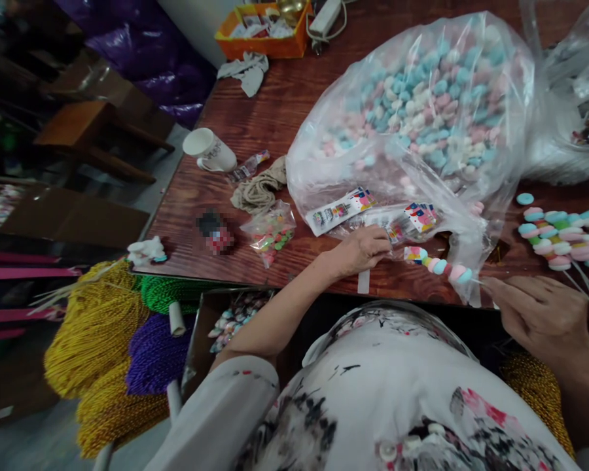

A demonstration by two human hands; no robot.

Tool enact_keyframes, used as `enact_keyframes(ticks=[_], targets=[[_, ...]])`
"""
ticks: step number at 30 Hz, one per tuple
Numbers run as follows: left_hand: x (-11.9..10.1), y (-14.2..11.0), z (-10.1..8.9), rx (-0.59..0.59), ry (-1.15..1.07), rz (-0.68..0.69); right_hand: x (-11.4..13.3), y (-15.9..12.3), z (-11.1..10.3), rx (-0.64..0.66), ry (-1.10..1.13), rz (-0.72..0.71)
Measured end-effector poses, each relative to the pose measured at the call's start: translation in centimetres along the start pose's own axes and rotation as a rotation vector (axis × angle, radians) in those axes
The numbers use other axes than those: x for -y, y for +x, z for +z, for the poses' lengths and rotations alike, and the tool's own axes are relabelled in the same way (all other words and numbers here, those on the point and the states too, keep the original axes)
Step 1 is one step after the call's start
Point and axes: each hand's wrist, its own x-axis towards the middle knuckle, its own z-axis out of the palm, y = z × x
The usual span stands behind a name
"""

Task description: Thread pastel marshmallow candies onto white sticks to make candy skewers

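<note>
My right hand (540,314), at the right by the table's edge, pinches the thin stick of a marshmallow skewer (439,265). Pink, blue, white and yellow pieces are threaded along that skewer, which points left, and a small printed label (412,254) shows at its tip. My left hand (366,250) is closed at the table's front, its fingertips against a clear printed wrapper (396,230). Just behind it lie more printed wrappers (341,210) in a loose stack. A large clear bag of marshmallows (432,98) stands open behind both hands.
Finished-looking skewers (564,239) lie at the right beside a loose blue marshmallow (525,199). Leftward are a bag of gummies (271,234), a cloth (260,188) and a white mug (210,150). An orange tray (262,42) sits at the back; a box of candies (235,320) is below.
</note>
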Motion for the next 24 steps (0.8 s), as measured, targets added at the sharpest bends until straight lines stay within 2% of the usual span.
enact_keyframes(ticks=[4,8,11,14,19,24], targets=[[0.0,-0.4,-0.2,-0.054,-0.043,-0.001,-0.4,0.2,0.1,-0.040,0.015,-0.010],[0.3,-0.8,-0.4,-0.102,-0.058,-0.012,-0.6,0.2,0.2,0.018,-0.061,-0.032],[0.3,-0.8,-0.2,-0.087,-0.019,-0.043,-0.6,0.2,0.3,0.017,-0.004,-0.083],[-0.1,-0.6,0.2,-0.073,-0.014,-0.038,-0.6,0.2,0.7,-0.009,0.081,-0.074],[-0.7,-0.8,0.4,-0.092,-0.051,-0.024,-0.3,0.2,1.2,-0.049,-0.068,-0.020],[-0.9,-1.3,0.4,-0.081,-0.091,-0.056,-0.1,-0.1,1.4,-0.071,0.008,-0.010]])
